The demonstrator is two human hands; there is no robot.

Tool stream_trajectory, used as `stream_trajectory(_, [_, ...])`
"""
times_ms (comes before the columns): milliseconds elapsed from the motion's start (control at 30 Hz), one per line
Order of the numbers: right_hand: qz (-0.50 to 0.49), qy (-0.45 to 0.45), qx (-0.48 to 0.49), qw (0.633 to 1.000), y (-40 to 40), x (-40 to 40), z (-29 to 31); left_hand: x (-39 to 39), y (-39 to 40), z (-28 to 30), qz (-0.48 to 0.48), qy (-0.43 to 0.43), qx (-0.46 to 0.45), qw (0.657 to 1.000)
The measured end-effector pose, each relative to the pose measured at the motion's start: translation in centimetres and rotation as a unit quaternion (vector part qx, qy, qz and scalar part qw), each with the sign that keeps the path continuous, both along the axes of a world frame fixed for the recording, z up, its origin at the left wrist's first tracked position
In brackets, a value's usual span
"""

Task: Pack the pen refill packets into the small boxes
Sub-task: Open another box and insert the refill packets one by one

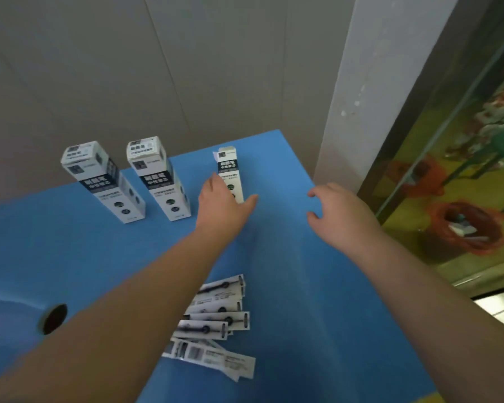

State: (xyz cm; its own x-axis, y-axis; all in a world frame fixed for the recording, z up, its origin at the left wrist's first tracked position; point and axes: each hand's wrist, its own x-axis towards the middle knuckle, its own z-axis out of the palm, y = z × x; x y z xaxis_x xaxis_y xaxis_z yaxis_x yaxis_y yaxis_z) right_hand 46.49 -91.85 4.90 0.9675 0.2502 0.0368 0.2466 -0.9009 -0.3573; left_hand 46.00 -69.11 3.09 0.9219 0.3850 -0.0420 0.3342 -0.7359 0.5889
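On the blue foam-topped table (288, 257), the landmark I steer by is the third tall white cardboard box with a black label band (230, 173), standing upright toward the far edge, its top flap lifted open. My left hand (221, 207) is against the lower part of that box, thumb stretched out to one side of its base and fingers up along the other; the box partly hides behind my hand, and I cannot tell whether I am truly gripping it or only touching it. My right hand (339, 213) hovers over the bare blue surface to the right of that box, well apart from it, fingers loosely curled and holding nothing. To the left of the open box stands a second white box with the same black band and dark round marks on its front (160, 181), top closed, and farther left again a matching closed box (102, 181), both upright. Nearer to me than the open box, under my left forearm, lies a loose heap of long narrow white pen refill packets (218, 318), each flat, printed with dark text and showing a thin black refill along its length; they overlap at slightly different angles. Far to the near left of the box, a round dark hole (54, 318) is cut in the table top.
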Motion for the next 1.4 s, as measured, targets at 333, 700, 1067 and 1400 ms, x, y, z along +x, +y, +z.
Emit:
stream_trajectory(333, [0.016, -0.003, 0.029, 0.999, -3.2, 0.2, -0.2, 6.2, 0.3, -1.2, 0.086, 0.086, -0.042, 0.992])
stream_trajectory(700, [0.043, -0.003, 0.067, 0.997, -2.6, 0.2, 1.1, -3.7, -3.4, -0.5, 0.011, -0.146, -0.15, 0.978])
stream_trajectory(1067, [0.135, -0.015, 0.096, 0.986, 2.6, -3.5, 1.9, -17.6, -0.6, 2.3, 0.017, -0.25, -0.174, 0.952])
stream_trajectory(1400, [0.221, 0.04, 0.022, 0.974, 10.4, -9.4, 1.2, -26.0, 6.7, 1.8, 0.109, -0.29, -0.179, 0.934])
